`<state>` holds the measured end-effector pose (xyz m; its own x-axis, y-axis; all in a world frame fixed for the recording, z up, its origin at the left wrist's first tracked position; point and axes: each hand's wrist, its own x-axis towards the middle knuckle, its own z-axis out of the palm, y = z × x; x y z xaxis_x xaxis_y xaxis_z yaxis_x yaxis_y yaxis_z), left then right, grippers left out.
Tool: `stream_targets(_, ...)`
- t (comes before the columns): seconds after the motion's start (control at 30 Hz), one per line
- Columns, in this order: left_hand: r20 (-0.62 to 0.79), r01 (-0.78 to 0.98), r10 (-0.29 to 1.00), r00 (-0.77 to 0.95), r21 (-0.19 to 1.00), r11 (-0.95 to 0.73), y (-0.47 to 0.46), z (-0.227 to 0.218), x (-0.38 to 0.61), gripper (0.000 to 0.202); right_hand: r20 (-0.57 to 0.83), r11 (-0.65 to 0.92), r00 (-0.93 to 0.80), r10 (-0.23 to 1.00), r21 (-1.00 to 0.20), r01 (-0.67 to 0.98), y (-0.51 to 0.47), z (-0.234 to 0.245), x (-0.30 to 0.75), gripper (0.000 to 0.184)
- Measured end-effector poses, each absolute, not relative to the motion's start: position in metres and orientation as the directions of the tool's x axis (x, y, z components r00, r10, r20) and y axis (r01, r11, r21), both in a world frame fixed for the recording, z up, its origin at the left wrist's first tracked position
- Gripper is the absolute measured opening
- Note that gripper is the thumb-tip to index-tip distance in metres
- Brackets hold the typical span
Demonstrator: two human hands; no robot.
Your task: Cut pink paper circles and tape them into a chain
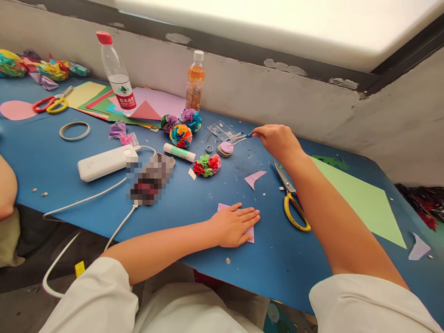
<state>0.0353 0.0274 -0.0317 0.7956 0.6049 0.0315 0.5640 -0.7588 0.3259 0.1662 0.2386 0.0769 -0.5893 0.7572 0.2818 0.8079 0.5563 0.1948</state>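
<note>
Head view, looking down on a blue table (52,157). Left hand (236,225) lay flat at 6 o'clock, fingers stretched out and close together, palm pressing a pink paper piece (251,236) onto the tabletop, gripping nothing. Right hand (277,138) reached out toward 12 o'clock, thumb and forefinger pinched on the end of a thin blue tool (243,137); could not tell what kind of tool. Tool tip rested just at a stack of round paper discs (225,149), a clear plastic packet (222,130) just beyond. Yellow-handled scissors (292,203) lay at 3 o'clock of the left hand, partly under the right forearm. Small pink paper scrap (255,178) sat between both hands. At 11 o'clock: a red-and-green paper flower (207,165), a glue stick (179,152), three multicoloured paper balls (181,135). Farther to 10 o'clock: a white power bank (104,163) with cable, two bottles (195,79), loose coloured sheets (90,95). Large green sheet (364,199) at 3 o'clock.
</note>
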Motion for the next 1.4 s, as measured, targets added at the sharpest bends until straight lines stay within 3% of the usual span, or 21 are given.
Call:
stream_targets(1.0, 0.017, 0.570, 0.604, 0.797, 0.312, -0.760, 0.027, -0.030, 0.034, 0.058, 0.250, 0.562, -0.611, 0.751, 0.242, 0.791, 0.236, 0.079, 0.168, 0.032)
stream_targets(1.2, 0.019, 0.570, 0.604, 0.796, 0.308, -0.761, 0.027, -0.030, 0.034, 0.058, 0.161, 0.582, -0.621, 0.767, 0.233, 0.779, 0.239, 0.095, 0.146, 0.035)
stream_targets(1.4, 0.032, 0.573, 0.604, 0.796, 0.279, -0.770, 0.027, -0.031, 0.035, 0.058, 0.105, 0.640, -0.692, 0.714, 0.303, 0.706, 0.256, 0.103, 0.123, 0.035)
